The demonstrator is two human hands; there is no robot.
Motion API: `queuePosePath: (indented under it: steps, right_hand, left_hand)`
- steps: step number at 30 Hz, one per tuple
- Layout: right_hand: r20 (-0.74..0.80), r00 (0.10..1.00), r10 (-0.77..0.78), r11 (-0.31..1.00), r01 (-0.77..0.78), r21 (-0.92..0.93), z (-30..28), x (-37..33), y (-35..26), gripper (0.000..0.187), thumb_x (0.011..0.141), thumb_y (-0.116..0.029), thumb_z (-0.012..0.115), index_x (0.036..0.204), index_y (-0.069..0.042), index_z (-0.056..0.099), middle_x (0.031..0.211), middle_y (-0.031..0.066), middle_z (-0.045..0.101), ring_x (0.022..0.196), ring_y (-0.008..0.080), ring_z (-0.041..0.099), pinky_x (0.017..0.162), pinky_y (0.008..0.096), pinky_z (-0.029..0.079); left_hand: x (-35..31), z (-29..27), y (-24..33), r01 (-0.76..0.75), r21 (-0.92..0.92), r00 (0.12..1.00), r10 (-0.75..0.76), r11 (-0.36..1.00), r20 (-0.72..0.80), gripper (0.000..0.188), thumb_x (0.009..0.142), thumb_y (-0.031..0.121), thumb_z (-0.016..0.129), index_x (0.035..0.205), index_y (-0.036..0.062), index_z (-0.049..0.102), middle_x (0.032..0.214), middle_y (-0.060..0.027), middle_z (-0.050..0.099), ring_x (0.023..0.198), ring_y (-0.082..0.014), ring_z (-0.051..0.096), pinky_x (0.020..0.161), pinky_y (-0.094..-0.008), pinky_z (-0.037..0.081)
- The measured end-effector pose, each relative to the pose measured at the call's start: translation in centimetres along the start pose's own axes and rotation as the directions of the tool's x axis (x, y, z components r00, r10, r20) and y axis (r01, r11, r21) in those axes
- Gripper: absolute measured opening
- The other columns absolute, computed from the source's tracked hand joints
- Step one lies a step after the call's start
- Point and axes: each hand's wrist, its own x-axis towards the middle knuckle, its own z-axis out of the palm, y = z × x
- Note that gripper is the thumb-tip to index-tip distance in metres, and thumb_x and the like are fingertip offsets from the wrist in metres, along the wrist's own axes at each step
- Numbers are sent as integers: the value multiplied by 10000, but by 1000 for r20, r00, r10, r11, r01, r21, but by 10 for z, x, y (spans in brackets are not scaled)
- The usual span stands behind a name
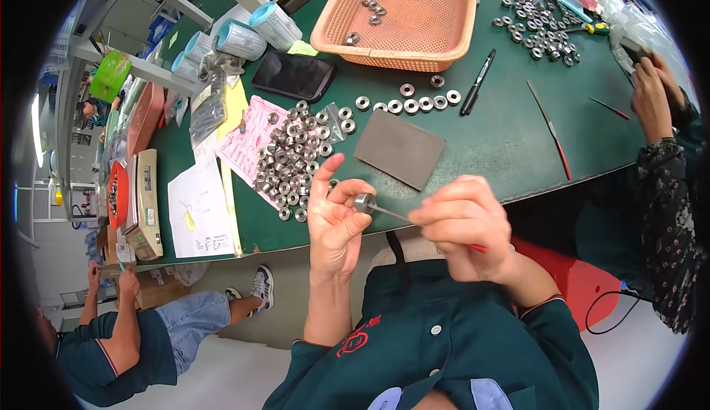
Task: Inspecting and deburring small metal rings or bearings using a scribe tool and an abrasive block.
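Between the thumb and index finger of my left hand (336, 221) is a small metal ring (364, 203), held up in front of the table's near edge. My right hand (466, 225) grips a needle file (392, 214) with a red handle, its thin shaft reaching to the ring's bore. Just beyond my hands lies a flat grey-brown block (400, 149). A heap of similar rings (292, 155) rests on a pink sheet (248, 133) to the left. Behind the block runs a short row of rings (411, 106).
An orange basket (319, 36) with several rings stands at the back. A phone (293, 76), black marker (479, 81), red-handled file (549, 129) and more rings (540, 25) lie around the green table (510, 151). A co-worker's hands (652, 99) are at right; another person (140, 329) sits at left.
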Motion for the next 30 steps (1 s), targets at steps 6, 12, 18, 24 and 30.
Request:
queuePosePath:
  steps: [6,12,18,24,30]
  right_hand:
    - [-285,958,45,991,-7,133,-18,-1,-3,85,778,40,508,751,-34,540,815,109,635,750,241,587,662,326,468]
    - [-184,983,6,996,11,92,-6,-2,-1,55,751,-24,581,794,-43,553,823,86,638,732,239,589,646,317,467]
    - [-95,995,-6,998,12,56,0,0,-2,139,684,-31,624,810,-55,570,842,74,639,741,232,588,628,312,459]
    - [-49,998,-43,999,45,28,4,1,-1,210,611,-5,630,807,-49,570,844,78,632,702,232,583,583,308,443]
    - [-16,999,-45,998,46,49,1,3,-4,220,613,-14,637,820,-47,571,851,81,632,698,226,585,591,314,450]
  left_hand:
    - [2,-17,-3,-119,65,993,120,991,-12,549,692,-80,681,1188,9,463,1033,-120,568,930,-156,556,839,-252,454]
    - [0,-15,-7,-64,-9,997,64,998,-39,535,706,-97,657,1191,2,456,1055,-122,563,961,-168,556,872,-274,458]
    - [1,-13,-7,-39,4,999,39,999,-8,592,692,-95,668,1222,2,425,1031,-114,571,956,-157,555,851,-257,458]
    - [0,-10,-7,13,22,1000,-13,1000,2,725,663,-94,690,1289,13,340,1000,-110,575,922,-140,553,808,-222,441]
    - [2,-13,-5,-46,28,998,45,999,35,720,664,-103,685,1287,16,345,1003,-109,572,926,-135,548,812,-217,436]
